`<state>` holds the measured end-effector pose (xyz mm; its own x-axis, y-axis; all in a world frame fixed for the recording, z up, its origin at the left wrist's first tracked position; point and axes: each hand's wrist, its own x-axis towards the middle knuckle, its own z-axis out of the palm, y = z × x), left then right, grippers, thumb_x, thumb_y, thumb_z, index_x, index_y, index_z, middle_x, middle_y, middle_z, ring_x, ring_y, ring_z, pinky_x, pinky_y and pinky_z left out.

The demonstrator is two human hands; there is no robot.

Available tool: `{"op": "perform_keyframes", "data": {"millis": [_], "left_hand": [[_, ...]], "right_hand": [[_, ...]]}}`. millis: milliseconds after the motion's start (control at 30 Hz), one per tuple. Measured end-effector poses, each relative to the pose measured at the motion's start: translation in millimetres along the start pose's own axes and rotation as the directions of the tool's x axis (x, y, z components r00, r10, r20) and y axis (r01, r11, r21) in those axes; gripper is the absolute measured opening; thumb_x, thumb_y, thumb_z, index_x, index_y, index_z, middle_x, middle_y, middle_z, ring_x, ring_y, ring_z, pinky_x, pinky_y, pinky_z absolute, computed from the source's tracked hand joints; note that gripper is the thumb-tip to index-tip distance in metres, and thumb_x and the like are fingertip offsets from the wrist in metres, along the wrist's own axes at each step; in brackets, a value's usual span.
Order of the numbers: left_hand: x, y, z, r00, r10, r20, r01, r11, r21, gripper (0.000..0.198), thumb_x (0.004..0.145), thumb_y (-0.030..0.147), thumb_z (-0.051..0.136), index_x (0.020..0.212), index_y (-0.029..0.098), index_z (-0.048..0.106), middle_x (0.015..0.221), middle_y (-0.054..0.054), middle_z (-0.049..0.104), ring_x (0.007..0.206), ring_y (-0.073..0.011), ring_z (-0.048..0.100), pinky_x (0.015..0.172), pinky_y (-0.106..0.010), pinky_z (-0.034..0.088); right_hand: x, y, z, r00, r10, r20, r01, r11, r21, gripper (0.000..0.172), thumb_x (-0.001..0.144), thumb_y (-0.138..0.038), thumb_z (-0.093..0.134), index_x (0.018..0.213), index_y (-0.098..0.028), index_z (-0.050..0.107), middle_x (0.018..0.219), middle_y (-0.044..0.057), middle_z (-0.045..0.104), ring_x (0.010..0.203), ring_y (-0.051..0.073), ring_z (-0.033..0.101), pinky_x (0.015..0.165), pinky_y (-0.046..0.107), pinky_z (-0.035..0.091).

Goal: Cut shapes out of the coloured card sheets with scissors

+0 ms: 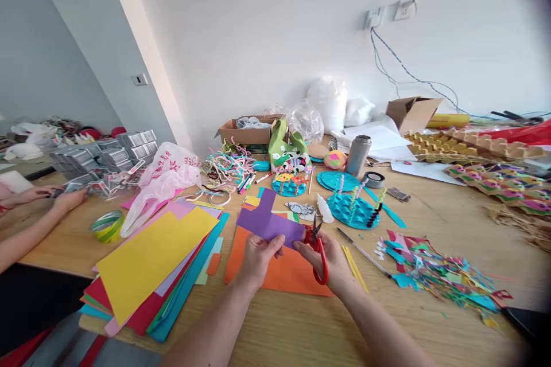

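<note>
A piece of purple paper (269, 219) with a notched outline is pinched at its lower edge by my left hand (258, 255), thumb on top. My right hand (329, 261) has red-handled scissors (321, 261) hooked in it, their dark blades pointing up and slightly parted. The right thumb and a finger also meet the purple paper's right corner. Below both hands lies an orange sheet (279, 272) flat on the table. Thin yellow strips (355, 269) and a pen (361, 251) lie right of my right hand.
Coloured paper sheets (159, 258) are stacked at left, beside green-yellow tape (107, 226). Paper scraps (447, 272) heap at right. Behind stand blue discs with pipe cleaners (353, 210), a metal flask (359, 155) and a cardboard box (249, 132). Another person's hands (69, 198) work at far left.
</note>
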<state>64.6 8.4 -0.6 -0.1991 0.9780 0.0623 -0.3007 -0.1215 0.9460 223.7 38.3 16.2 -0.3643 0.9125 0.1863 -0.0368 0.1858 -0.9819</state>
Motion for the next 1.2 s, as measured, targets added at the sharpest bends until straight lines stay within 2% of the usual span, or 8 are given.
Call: {"op": "perform_keyframes", "data": {"millis": [100,200,333,433,567,800,1067,1200], "left_hand": [[-3,5,1.9,0.999,-0.019,0.040,0.020,0.999,-0.046,0.035,0.063,0.049,0.079,0.066,0.016,0.067,0.055,-0.001,0.059,0.051,-0.0137,0.053,0.049,-0.027,0.038],[-4,7,4.1,0.997,-0.037,0.061,0.040,0.998,-0.047,0.032,0.061,0.043,0.082,0.069,0.015,0.068,0.054,-0.001,0.060,0.048,-0.0141,0.053,0.046,-0.027,0.038],[-2,8,5.5,0.998,-0.012,-0.062,0.007,0.997,-0.074,0.026,0.065,0.037,0.082,0.064,0.015,0.067,0.051,0.000,0.060,0.048,-0.0117,0.053,0.048,-0.025,0.040],[1,11,5.5,0.988,-0.024,-0.156,-0.002,0.987,-0.164,0.026,0.067,0.038,0.081,0.070,0.016,0.067,0.059,0.000,0.064,0.053,-0.0113,0.056,0.052,-0.024,0.044],[0,12,8.6,0.972,-0.082,-0.219,0.015,0.957,-0.291,0.030,0.066,0.039,0.082,0.079,0.016,0.068,0.067,-0.001,0.066,0.058,-0.0119,0.060,0.057,-0.025,0.050],[-7,14,16.0,0.936,-0.261,-0.236,0.129,0.878,-0.461,0.038,0.063,0.033,0.086,0.091,0.013,0.070,0.086,-0.009,0.075,0.081,-0.0214,0.071,0.080,-0.033,0.057],[-8,10,14.1,0.871,-0.433,-0.233,0.286,0.831,-0.476,0.035,0.063,0.035,0.085,0.086,0.013,0.071,0.081,-0.011,0.077,0.080,-0.0232,0.073,0.078,-0.032,0.057],[-10,11,16.7,0.848,-0.471,-0.245,0.310,0.814,-0.491,0.030,0.064,0.033,0.085,0.081,0.013,0.070,0.079,-0.011,0.077,0.080,-0.0238,0.074,0.078,-0.031,0.057]], "right_hand": [[-1,0,-1,1.000,-0.013,-0.021,0.013,1.000,0.008,0.031,0.070,-0.044,0.075,0.073,-0.022,0.054,0.073,0.001,0.060,0.071,0.020,0.056,0.068,0.028,0.047],[-2,-1,-3,0.999,-0.029,0.031,0.030,0.999,-0.013,0.027,0.074,-0.040,0.074,0.074,-0.021,0.055,0.072,0.000,0.059,0.071,0.019,0.056,0.069,0.028,0.046],[-5,0,0,0.997,-0.039,0.072,0.048,0.991,-0.126,0.027,0.077,-0.044,0.071,0.076,-0.022,0.055,0.072,0.000,0.057,0.070,0.019,0.054,0.064,0.027,0.044],[-10,3,7,0.995,-0.031,0.100,0.047,0.987,-0.156,0.034,0.083,-0.055,0.060,0.081,-0.021,0.056,0.076,0.003,0.060,0.071,0.020,0.055,0.064,0.029,0.044],[-20,3,21,0.991,0.035,0.132,-0.007,0.979,-0.202,0.045,0.090,-0.062,0.043,0.080,-0.020,0.054,0.079,0.006,0.063,0.075,0.022,0.059,0.066,0.030,0.044],[-23,6,28,0.957,0.259,0.129,-0.209,0.928,-0.308,0.058,0.084,-0.075,0.037,0.065,-0.021,0.049,0.061,0.006,0.063,0.057,0.020,0.057,0.053,0.028,0.039],[-24,13,28,0.951,0.287,0.113,-0.242,0.921,-0.305,0.053,0.084,-0.069,0.048,0.059,-0.022,0.052,0.052,0.004,0.062,0.048,0.018,0.054,0.045,0.026,0.031],[-24,9,30,0.950,0.290,0.113,-0.243,0.918,-0.314,0.054,0.084,-0.069,0.047,0.060,-0.022,0.052,0.053,0.004,0.062,0.046,0.017,0.053,0.044,0.025,0.031]]}}
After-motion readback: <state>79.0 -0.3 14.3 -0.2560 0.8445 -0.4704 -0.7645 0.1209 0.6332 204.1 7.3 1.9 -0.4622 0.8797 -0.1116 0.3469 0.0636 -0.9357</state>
